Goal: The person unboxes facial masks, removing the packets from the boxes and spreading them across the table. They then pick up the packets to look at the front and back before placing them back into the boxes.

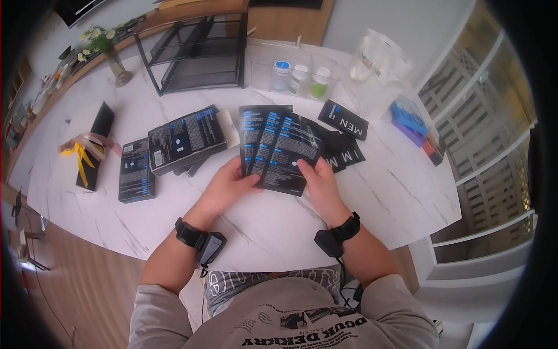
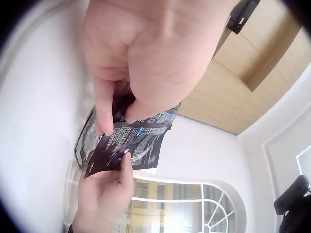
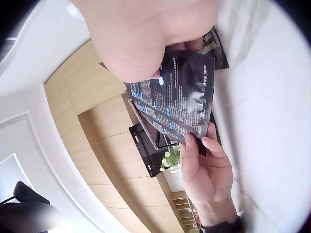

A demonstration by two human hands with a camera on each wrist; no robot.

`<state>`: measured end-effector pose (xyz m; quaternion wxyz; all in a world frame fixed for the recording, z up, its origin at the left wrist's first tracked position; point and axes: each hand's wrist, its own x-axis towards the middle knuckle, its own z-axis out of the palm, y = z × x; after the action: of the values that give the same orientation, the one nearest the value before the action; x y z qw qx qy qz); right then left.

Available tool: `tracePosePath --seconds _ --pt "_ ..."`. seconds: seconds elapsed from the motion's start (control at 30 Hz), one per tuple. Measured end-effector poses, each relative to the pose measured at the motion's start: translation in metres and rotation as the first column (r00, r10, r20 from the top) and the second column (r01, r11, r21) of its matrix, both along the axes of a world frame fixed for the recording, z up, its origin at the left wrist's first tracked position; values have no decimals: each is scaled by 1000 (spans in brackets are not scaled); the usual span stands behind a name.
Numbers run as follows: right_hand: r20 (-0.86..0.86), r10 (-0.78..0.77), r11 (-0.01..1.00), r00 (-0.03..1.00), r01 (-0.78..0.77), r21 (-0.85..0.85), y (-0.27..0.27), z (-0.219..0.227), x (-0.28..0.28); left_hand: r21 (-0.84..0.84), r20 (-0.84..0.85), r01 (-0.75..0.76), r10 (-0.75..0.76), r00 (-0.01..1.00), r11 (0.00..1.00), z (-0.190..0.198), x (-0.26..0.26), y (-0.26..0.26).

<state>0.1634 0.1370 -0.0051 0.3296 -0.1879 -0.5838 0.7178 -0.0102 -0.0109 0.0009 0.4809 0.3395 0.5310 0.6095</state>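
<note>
Several black sachets with white and blue print are fanned out in front of the body, overlapping. The left hand pinches their lower left edge, thumb on top. At the right side the right hand grips the front sachet, its thumb on the printed face. In the left wrist view the sachets hang between the left hand and the right hand. The right wrist view has the left hand pinching a corner of the sachets, with the right hand at the opposite end.
More black packets and a MEN packet lie to the right. Black boxes and a ribboned box stand left. Behind are a mesh rack, a clear bin with bottles, a white bag and a blue box.
</note>
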Motion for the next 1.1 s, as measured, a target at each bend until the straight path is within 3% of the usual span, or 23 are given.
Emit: tracePosePath --seconds 0.47,0.67,0.77,0.83,0.93,0.97,1.07,1.1 --pt "22 -52 995 998 50 83 4 -9 -1 48 -260 -55 65 963 997 -8 2 0" --pt "76 -73 986 994 61 157 7 -9 0 337 -213 -251 333 919 908 7 14 -2" --pt "75 -49 995 996 42 87 6 -9 -3 169 -255 -36 79 964 985 6 4 -8" --pt "-9 -35 999 999 34 -27 -4 6 -3 162 -245 -23 62 968 987 6 5 -8" --pt "-33 61 998 998 -62 -31 -8 21 1 107 -297 -3 35 954 994 1 0 -8" --pt "39 72 995 997 -74 60 2 8 -1 81 -326 4 23 945 997 -1 -2 -8" --pt "77 284 937 956 -259 -235 11 9 10 131 -251 11 22 968 991 2 -5 -9" --pt "81 263 955 961 -248 -163 10 12 11 135 -185 23 2 983 991 1 -7 -10"
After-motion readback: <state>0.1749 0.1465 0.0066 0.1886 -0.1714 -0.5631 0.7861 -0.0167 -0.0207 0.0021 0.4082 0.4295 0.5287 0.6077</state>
